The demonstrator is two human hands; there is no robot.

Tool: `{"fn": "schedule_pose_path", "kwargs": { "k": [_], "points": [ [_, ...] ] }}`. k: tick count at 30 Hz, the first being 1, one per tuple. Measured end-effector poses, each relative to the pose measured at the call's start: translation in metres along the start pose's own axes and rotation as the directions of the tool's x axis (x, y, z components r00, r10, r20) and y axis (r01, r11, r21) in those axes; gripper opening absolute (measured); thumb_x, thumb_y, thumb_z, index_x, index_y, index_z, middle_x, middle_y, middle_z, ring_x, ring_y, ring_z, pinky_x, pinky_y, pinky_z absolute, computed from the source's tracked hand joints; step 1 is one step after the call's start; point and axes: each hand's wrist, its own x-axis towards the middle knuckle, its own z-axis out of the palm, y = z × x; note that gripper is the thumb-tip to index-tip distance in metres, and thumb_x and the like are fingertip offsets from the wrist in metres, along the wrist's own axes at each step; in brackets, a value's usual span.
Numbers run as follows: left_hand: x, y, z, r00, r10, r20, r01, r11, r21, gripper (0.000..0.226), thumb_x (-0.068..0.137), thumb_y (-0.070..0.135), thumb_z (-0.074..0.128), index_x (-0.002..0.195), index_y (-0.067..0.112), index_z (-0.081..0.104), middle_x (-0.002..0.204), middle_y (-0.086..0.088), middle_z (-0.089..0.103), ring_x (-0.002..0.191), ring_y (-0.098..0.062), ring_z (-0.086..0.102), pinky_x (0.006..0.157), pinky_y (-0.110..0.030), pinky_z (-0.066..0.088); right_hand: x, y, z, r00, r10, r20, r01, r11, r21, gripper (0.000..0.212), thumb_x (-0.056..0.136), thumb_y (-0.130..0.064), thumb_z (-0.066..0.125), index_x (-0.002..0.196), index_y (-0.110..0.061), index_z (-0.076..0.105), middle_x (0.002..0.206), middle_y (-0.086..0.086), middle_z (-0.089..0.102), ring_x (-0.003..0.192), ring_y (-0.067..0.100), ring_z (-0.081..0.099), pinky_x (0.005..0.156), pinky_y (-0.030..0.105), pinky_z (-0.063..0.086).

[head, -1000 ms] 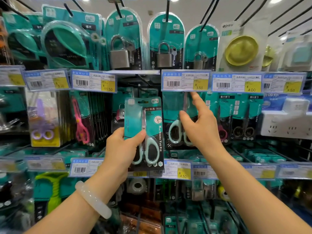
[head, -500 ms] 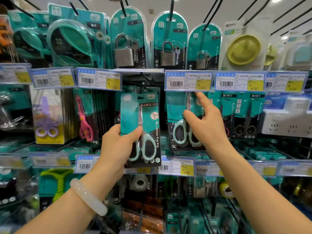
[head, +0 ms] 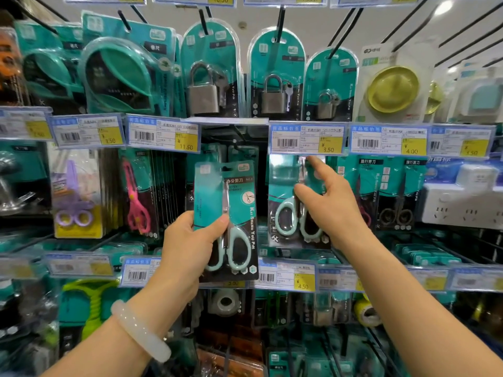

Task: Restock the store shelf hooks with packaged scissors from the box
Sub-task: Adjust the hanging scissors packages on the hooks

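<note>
Since the earlier frames the scissors pack (head: 227, 219) in the left hand (head: 187, 240) has risen and drifted toward the dark gap under the shelf edge, so its hang slot now sits just below the 11.50 price tag (head: 163, 136) — my landmark here. Nearest the camera, a pale bangle (head: 141, 330) circles the left wrist, below and left of that tag. The left hand pinches the pack's lower left edge, thumb pressed across the front and the other fingers curled behind, holding it upright. The right hand (head: 329, 205), right of the tag and lower, has barely shifted: its index finger points up toward the 3.50 tag (head: 307, 138) while thumb and remaining fingers, loosely spread, rest on the hanging scissors pack (head: 288, 213) already on its hook. Farther back, just right of and beneath the landmark tag, a bare hook (head: 239, 148) seems to jut from the shadow, with another teal pack behind it; I cannot tell how many hang there. Above the tag, padlock packs (head: 209, 74) hang from black pegs. The rise likely means the slot is being lined up with that hook — threading looks like the next step, not yet done. The supply box is out of view.
</note>
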Motion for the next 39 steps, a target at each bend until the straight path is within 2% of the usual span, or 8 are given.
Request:
{"fn": "schedule_pose_path", "kwargs": {
  "k": [4, 16, 20, 23, 27, 32, 35, 39],
  "points": [
    [0.001, 0.0, -0.002, 1.0, -0.015, 0.017, 0.015, 1.0, -0.001, 0.006, 0.085, 0.013, 0.066, 0.088, 0.016, 0.063, 0.091, 0.003, 0.07, 0.085, -0.009, 0.066, 0.07, -0.023, 0.049, 0.014, 0.001, 0.013, 1.0, -0.019, 0.017, 0.021, 0.981, -0.195, 0.06, 0.093, -0.018, 0.047, 0.146, -0.035, 0.024, 0.116, 0.0, 0.054, 0.066, 0.023, 0.056, 0.06, 0.031, 0.048],
    [0.004, 0.001, 0.001, 0.998, -0.03, 0.057, 0.03, 1.0, 0.007, 0.009, 0.084, 0.014, 0.066, 0.092, 0.018, 0.063, 0.094, 0.006, 0.069, 0.087, -0.007, 0.065, 0.068, -0.019, 0.046, 0.051, 0.015, 0.025, 0.953, 0.221, 0.208, -0.083, 0.85, -0.521, 0.08, 0.094, -0.025, 0.052, 0.148, -0.036, -0.006, 0.148, 0.013, 0.035, 0.083, 0.026, 0.058, 0.067, 0.031, 0.045],
    [0.006, -0.002, 0.004, 0.997, -0.05, 0.067, 0.049, 0.999, 0.017, 0.011, 0.084, 0.014, 0.067, 0.094, 0.017, 0.063, 0.097, 0.003, 0.07, 0.088, -0.009, 0.065, 0.07, -0.022, 0.049, 0.028, 0.018, 0.023, 0.949, 0.186, 0.255, -0.01, 0.825, -0.565, 0.062, 0.095, -0.033, 0.049, 0.148, -0.017, 0.02, 0.146, 0.012, 0.038, 0.114, 0.03, 0.052, 0.081, 0.025, 0.038],
    [0.008, -0.005, 0.011, 0.997, -0.051, 0.057, 0.048, 0.998, 0.05, 0.012, 0.086, 0.012, 0.065, 0.097, 0.014, 0.063, 0.104, -0.004, 0.069, 0.097, -0.02, 0.064, 0.083, -0.032, 0.05, 0.006, 0.018, 0.023, 0.979, 0.047, 0.199, 0.032, 0.926, -0.376, 0.038, 0.097, -0.029, 0.046, 0.123, -0.003, 0.054, 0.118, 0.013, 0.06, 0.105, 0.026, 0.057, 0.088, 0.034, 0.042],
    [0.005, -0.004, 0.026, 0.994, -0.035, 0.099, 0.023, 0.993, 0.117, 0.01, 0.087, 0.011, 0.063, 0.083, 0.02, 0.062, 0.099, -0.008, 0.07, 0.094, -0.027, 0.065, 0.086, -0.041, 0.051, -0.017, 0.018, 0.023, 0.982, 0.037, 0.185, -0.064, 0.988, 0.142, 0.022, 0.094, -0.028, 0.05, 0.109, -0.014, 0.057, 0.093, 0.001, 0.065, 0.073, 0.007, 0.062, 0.074, 0.029, 0.053],
    [-0.005, 0.0, 0.051, 0.974, 0.007, 0.226, -0.045, 0.986, 0.163, 0.011, 0.088, 0.011, 0.061, 0.099, 0.01, 0.062, 0.099, -0.009, 0.069, 0.094, -0.027, 0.066, 0.083, -0.041, 0.052, -0.026, 0.026, 0.023, 0.996, -0.089, -0.01, 0.089, 0.97, 0.228, 0.054, 0.083, -0.023, 0.068, 0.129, -0.02, 0.04, 0.116, -0.003, 0.063, 0.106, 0.012, 0.063, 0.087, 0.03, 0.054],
    [-0.007, 0.004, 0.06, 0.964, 0.085, 0.253, -0.12, 0.985, 0.124, 0.011, 0.09, 0.013, 0.06, 0.101, 0.012, 0.061, 0.101, -0.008, 0.069, 0.092, -0.023, 0.065, 0.081, -0.037, 0.052, -0.027, 0.021, 0.018, 0.977, -0.164, -0.133, 0.2, 0.923, 0.329, 0.053, 0.087, -0.002, 0.06, 0.126, -0.027, 0.035, 0.077, -0.017, 0.054, 0.069, -0.007, 0.061, 0.062, 0.008, 0.047],
    [0.002, 0.01, 0.074, 0.97, 0.149, 0.192, -0.152, 0.988, 0.004, 0.009, 0.092, 0.013, 0.057, 0.095, 0.008, 0.063, 0.101, -0.024, 0.067, 0.081, -0.024, 0.059, 0.083, -0.047, 0.051, -0.011, 0.019, 0.017, 0.938, -0.209, -0.276, 0.299, 0.89, 0.344, 0.056, 0.087, -0.001, 0.059, 0.131, -0.025, 0.034, 0.058, -0.018, 0.035, 0.049, 0.0, 0.036, 0.057, 0.009, 0.036]
  ]
}}
